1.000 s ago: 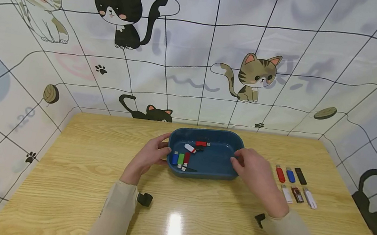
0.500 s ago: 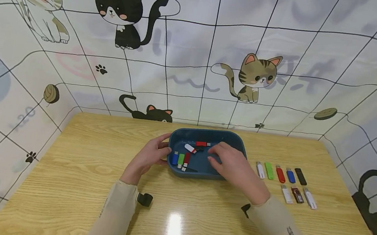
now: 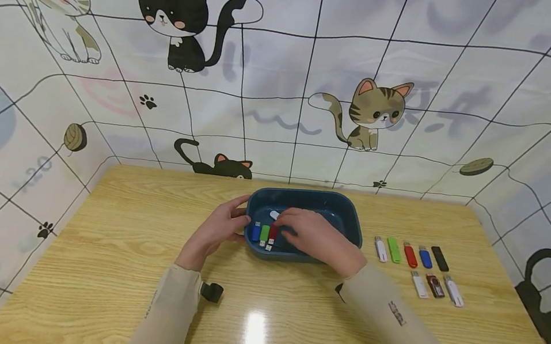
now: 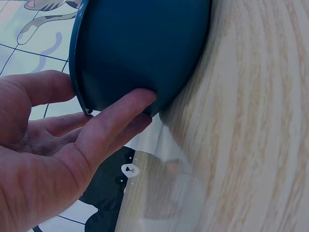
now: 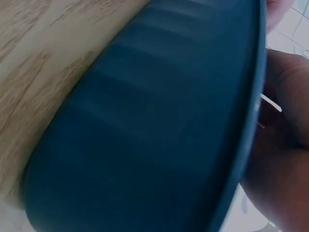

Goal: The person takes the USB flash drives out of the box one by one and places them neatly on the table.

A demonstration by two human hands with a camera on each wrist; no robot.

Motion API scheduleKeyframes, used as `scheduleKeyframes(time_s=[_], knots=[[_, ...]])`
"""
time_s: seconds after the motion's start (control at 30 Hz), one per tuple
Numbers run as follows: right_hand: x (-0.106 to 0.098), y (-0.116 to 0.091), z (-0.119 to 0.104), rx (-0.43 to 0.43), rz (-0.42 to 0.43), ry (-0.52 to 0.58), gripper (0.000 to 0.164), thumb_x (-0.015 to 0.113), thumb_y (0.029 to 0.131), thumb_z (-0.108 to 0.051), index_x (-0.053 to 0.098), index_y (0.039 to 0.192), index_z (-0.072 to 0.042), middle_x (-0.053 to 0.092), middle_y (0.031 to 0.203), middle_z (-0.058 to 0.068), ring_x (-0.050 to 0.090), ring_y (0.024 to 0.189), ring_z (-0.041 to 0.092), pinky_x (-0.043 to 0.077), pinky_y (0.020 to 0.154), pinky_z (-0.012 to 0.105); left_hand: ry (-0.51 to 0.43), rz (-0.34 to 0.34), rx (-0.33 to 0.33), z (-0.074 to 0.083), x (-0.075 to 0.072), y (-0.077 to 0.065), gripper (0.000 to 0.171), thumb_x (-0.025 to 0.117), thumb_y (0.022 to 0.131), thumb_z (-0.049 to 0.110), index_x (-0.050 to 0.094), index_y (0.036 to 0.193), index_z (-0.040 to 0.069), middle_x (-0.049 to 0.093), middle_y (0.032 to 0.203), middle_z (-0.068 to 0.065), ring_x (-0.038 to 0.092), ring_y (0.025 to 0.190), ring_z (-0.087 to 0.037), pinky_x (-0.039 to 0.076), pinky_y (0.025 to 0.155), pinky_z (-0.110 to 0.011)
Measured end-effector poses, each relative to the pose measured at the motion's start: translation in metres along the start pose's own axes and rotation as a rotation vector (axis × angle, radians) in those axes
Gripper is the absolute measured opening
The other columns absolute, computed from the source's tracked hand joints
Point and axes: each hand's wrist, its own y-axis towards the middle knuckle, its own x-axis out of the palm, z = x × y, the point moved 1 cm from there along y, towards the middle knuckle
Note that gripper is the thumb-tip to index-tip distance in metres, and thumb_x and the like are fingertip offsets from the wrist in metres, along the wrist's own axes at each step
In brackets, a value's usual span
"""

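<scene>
A dark blue plastic basin (image 3: 337,221) stands at the table's back. My left hand (image 3: 220,223) holds its left end; in the left wrist view the left hand's thumb and fingers lie on its rim and outer wall. Inside the basin, a blue USB stick (image 3: 256,231), a green USB stick (image 3: 264,233) and a dark red USB stick (image 3: 273,233) lie side by side. My right hand (image 3: 316,235) reaches in from the right, fingertips bent down right beside a white USB stick (image 3: 274,215), which they partly cover. The right hand hides other sticks. Its thumb stands apart from the fingers.
Right of the basin, USB sticks lie in two rows on the wooden table (image 3: 111,266), among them a green one (image 3: 393,249), a red one (image 3: 410,255) and a black one (image 3: 439,258). A cat-print cloth (image 3: 277,79) rises behind and beside the table.
My right hand has moved left from the basin's right rim to the sticks inside, uncovering a white and a green stick on the table. The left hand stays put.
</scene>
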Motion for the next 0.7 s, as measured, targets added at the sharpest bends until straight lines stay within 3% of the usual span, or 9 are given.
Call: scheduleKeyframes(time_s=[0.17,0.43,0.7], knots=[[0.008,0.009,0.003,-0.023,-0.039,0.049,0.027,0.074,0.096,-0.008,0.074,0.123,-0.008,0.069,0.126,0.005,0.065,0.117,0.022,0.054,0.101,0.04,-0.002,-0.006,0.004,0.0,0.0,-0.001,0.061,0.049,0.105,0.002,0.031,0.163,0.007,0.046,0.152,-0.031,0.062,0.122,-0.046,0.06,0.087,-0.052],[0.018,0.021,0.006,-0.029,-0.103,0.112,0.023,0.076,0.094,-0.008,0.076,0.117,-0.008,0.071,0.111,0.002,0.065,0.102,0.016,0.056,0.092,0.034,-0.003,0.0,0.0,-0.001,-0.001,0.001,0.06,0.049,0.105,0.002,0.032,0.162,0.008,0.047,0.152,-0.029,0.062,0.123,-0.044,0.061,0.086,-0.051],[0.021,0.032,0.004,-0.019,-0.179,0.109,0.02,0.072,0.097,-0.006,0.077,0.115,-0.009,0.071,0.108,0.001,0.065,0.099,0.015,0.056,0.091,0.033,-0.014,-0.004,0.01,-0.003,0.0,0.001,0.061,0.049,0.104,0.001,0.032,0.162,0.008,0.049,0.151,-0.029,0.063,0.122,-0.043,0.062,0.084,-0.049]])
